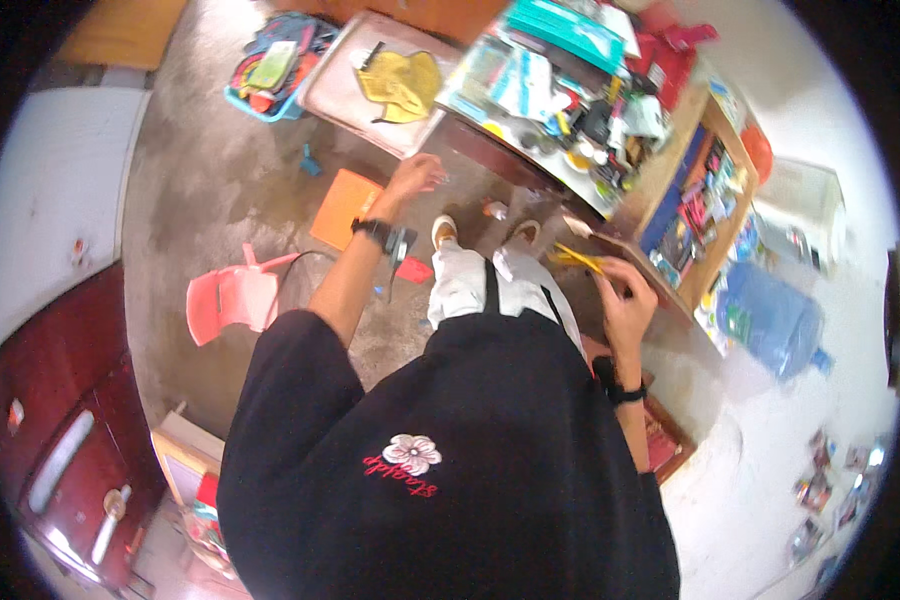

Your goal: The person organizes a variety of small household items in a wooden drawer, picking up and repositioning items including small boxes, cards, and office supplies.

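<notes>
My left hand (418, 175) reaches out over the floor, near the front edge of a low pale table, its fingers loosely bent and apart. Nothing plain is held in it, though the fingertips are blurred. A dark strap with a device is on that wrist. My right hand (627, 297) pinches thin yellow sticks (579, 257) between thumb and fingers; blur hides what kind they are. These sticks point away from the hand, beside a brown wooden edge (656, 281). On the low table (337, 79) lies a yellow cloth item (401, 84) with dark straps.
A cluttered desk (457, 97) stands ahead, with a teal box (566, 34) on it. Wooden shelving (701, 274) and a blue water jug (769, 319) are at right. On the floor are an orange box (345, 206), a pink child's chair (236, 298) and a filled blue basket (266, 109).
</notes>
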A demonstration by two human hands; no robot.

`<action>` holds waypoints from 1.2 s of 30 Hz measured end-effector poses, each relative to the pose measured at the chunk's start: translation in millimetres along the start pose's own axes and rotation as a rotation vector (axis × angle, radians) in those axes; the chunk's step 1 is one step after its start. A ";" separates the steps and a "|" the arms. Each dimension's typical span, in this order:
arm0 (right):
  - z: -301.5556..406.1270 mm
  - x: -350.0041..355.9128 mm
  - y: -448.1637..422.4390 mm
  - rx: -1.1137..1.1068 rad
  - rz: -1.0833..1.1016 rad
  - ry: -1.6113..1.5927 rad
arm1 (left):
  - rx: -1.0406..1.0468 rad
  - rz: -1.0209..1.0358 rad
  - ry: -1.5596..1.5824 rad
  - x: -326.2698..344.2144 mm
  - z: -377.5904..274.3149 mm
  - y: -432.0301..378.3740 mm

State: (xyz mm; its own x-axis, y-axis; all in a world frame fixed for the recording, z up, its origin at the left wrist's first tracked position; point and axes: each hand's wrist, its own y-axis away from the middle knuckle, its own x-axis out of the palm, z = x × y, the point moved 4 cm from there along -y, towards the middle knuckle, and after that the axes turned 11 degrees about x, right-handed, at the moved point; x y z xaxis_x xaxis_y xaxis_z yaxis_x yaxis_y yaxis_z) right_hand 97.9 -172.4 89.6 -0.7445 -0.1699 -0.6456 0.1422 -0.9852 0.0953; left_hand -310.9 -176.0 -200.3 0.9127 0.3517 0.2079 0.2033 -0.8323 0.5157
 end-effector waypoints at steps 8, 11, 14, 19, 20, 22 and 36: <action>24.3 15.2 -32.9 0.082 0.063 -0.162 | 0.431 0.604 0.074 179.3 -126.3 145.9; 18.2 14.3 -37.5 0.053 0.103 -0.179 | 0.460 0.537 -0.002 191.5 -131.8 155.6; 8.2 6.3 -37.9 0.095 0.140 -0.202 | 0.470 0.542 -0.020 201.2 -131.6 158.8; -20.9 -22.0 -53.0 0.126 0.240 -0.416 | 0.505 0.463 -0.094 234.8 -147.7 166.0; -29.3 -32.5 -55.5 0.194 0.284 -0.437 | 0.494 0.462 -0.103 245.3 -151.6 169.1; -38.5 -53.2 -63.2 0.173 0.385 -0.432 | 0.508 0.469 -0.089 269.4 -150.9 167.5; -131.6 -249.1 -59.8 0.058 0.134 -0.146 | 0.503 0.582 -0.307 501.9 -145.4 172.2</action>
State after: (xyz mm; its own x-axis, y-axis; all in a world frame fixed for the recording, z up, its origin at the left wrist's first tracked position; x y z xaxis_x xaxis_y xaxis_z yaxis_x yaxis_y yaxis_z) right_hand 360.7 -68.5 145.0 -0.8087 -0.2965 -0.5080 0.2115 -0.9525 0.2192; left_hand 130.7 -80.5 113.7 0.9623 -0.2668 0.0529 -0.2641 -0.9630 -0.0527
